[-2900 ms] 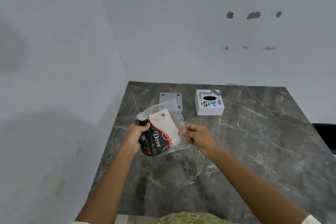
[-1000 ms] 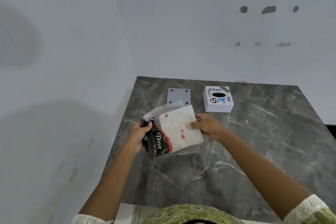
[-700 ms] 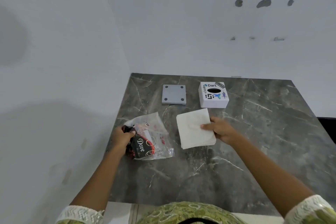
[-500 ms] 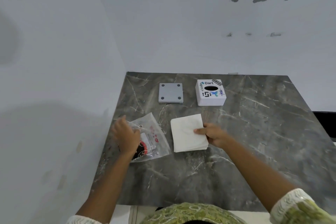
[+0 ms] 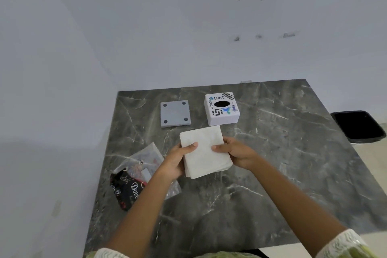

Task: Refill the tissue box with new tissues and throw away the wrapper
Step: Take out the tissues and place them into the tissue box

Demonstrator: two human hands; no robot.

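Both hands, left hand [image 5: 175,160] and right hand [image 5: 236,153], pinch the tissue stack [image 5: 204,151] just above the table [image 5: 282,153], thumbs on top. Wrapper [image 5: 137,176] lies empty alongside. Next, I'd say: load the tissue box [image 5: 221,109], its base plate [image 5: 175,113] off.

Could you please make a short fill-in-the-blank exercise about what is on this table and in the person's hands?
1. Both hands, left hand and right hand, hold the stack of ____.
2. The empty wrapper lies on the table to the ____ of the stack of tissues.
3. The tissue box has a dark oval ____ in its top.
4. The grey plate beside the box shows ____ dark round dots.

Missing words: tissues; left; opening; four
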